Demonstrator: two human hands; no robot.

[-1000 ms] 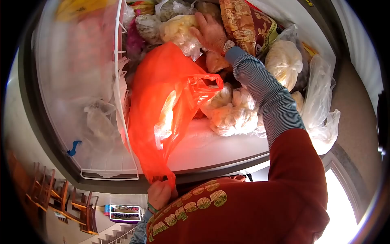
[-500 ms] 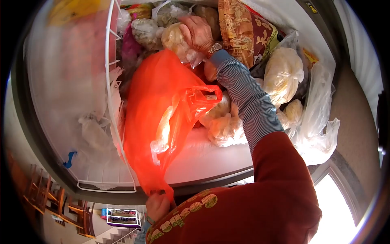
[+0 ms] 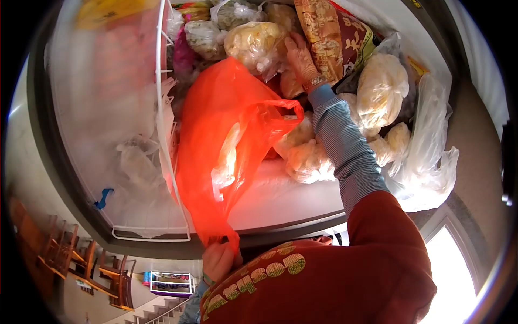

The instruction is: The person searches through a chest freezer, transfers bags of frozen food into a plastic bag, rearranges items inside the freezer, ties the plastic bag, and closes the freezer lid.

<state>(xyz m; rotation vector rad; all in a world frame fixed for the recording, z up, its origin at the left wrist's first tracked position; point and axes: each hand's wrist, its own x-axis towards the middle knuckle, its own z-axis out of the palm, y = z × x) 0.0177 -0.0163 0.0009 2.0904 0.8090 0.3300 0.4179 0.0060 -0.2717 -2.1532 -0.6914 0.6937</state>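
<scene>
My left hand (image 3: 219, 261) is closed round one handle of a red plastic bag (image 3: 216, 140) at the freezer's front edge. The red bag stretches up from it into the freezer, and something pale shows faintly through its side. Deep among the bagged food, my right hand (image 3: 300, 56) rests with fingers extended at the right side of a knotted clear bag of yellowish food (image 3: 257, 47). Its fingertips touch or nearly touch that bag, and nothing is gripped in it. Just right of this hand stands a brown and maroon printed package (image 3: 332, 43).
The chest freezer's front rim (image 3: 280, 229) runs below. A white wire basket (image 3: 162, 108) hangs at the left. Whitish food bags (image 3: 383, 89) lie at the right, beside an empty-looking clear bag (image 3: 426, 140). Wooden chairs (image 3: 89, 264) stand on the floor, lower left.
My right hand has slid off the top of the clear food bag to its right side. My left hand keeps its hold on the red bag. The view has shifted slightly.
</scene>
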